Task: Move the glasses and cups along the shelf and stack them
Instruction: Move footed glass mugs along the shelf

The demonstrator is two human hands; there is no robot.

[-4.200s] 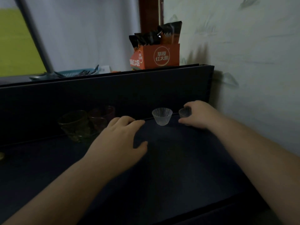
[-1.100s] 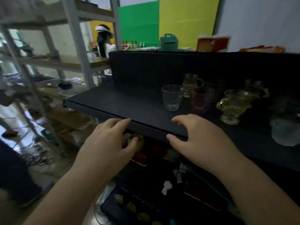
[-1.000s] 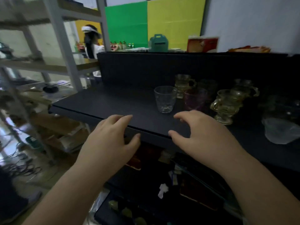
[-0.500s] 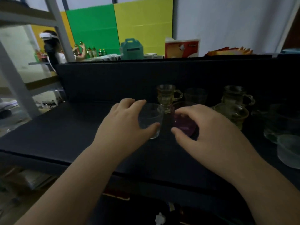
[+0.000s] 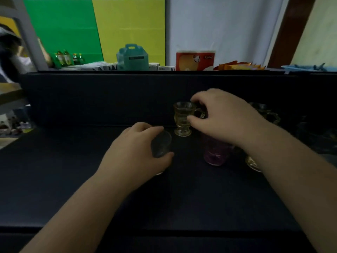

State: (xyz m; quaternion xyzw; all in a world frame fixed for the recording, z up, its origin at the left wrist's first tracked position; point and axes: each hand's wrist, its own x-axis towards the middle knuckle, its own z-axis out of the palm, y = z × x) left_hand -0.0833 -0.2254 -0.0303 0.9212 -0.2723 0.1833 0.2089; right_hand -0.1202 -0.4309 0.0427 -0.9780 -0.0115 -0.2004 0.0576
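Left hand (image 5: pixel 135 152) grips clear glass (image 5: pixel 161 144); right hand (image 5: pixel 224 114) pinches amber cup (image 5: pixel 183 117) by its handle; risk: wrist clips purple glass (image 5: pixel 216 154), toppling it.

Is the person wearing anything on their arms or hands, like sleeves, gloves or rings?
No. Both arms are bare as far as the picture shows: no sleeves, gloves or watch. The left hand and right hand show no rings that I can make out, though the light is dim. The fingernails look short and plain.
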